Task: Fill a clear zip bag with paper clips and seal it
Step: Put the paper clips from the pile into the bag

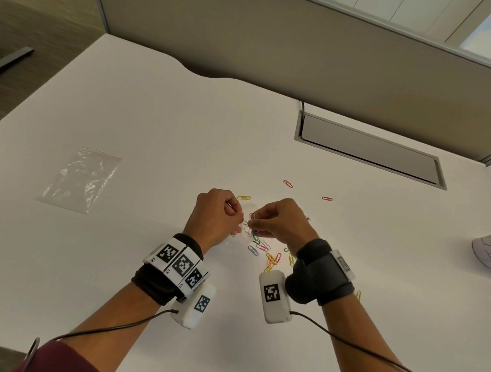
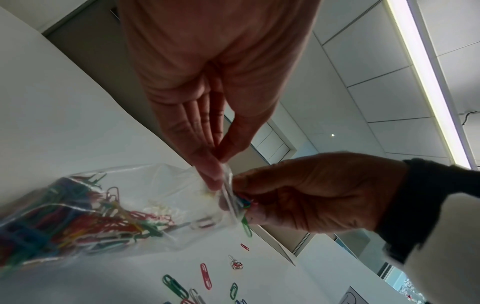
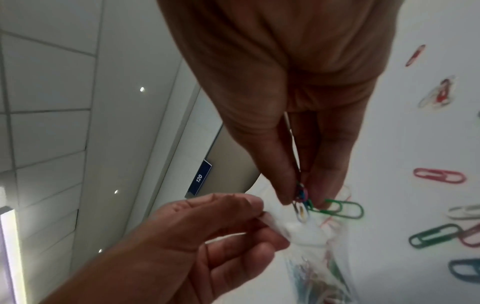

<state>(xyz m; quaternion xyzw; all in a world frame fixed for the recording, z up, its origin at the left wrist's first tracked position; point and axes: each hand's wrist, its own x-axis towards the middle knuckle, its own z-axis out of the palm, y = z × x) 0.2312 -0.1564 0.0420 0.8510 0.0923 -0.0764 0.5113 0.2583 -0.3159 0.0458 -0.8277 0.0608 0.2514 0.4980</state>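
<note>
Paper clips (image 3: pixel 302 200), a small mixed-colour bundle, sit pinched between the thumb and fingertips of the right hand (image 1: pixel 283 220), right at the mouth of the clear zip bag (image 2: pixel 109 209). The left hand (image 1: pixel 219 216) pinches the near lip of that mouth between thumb and forefinger, so both grips are pressed together on something and neither is spread. The bag hangs from the left pinch above the counter (image 1: pixel 154 114), between the two hands; its long axis runs from the mouth down and back toward the left wrist, where the already loaded clips are bunched in the lower part. In the left wrist view the bundle lies on the right-hand side of the lip, touching the film; whether its tips are already inside the opening cannot be told, as the plastic is bunched there. Judgement: the next move depends on pushing the bundle along the bag's axis, past the held lip, then letting go; the right hand is the nearer one for this. One green clip (image 3: pixel 340 208) sticks out sideways from the bundle and may catch on the rim. Loose clips (image 1: pixel 271 257) lie on the counter just below the hands, with a few farther out, so filling seems unfinished. A second empty bag (image 1: pixel 81 181) lies flat, well apart to the left.
</note>
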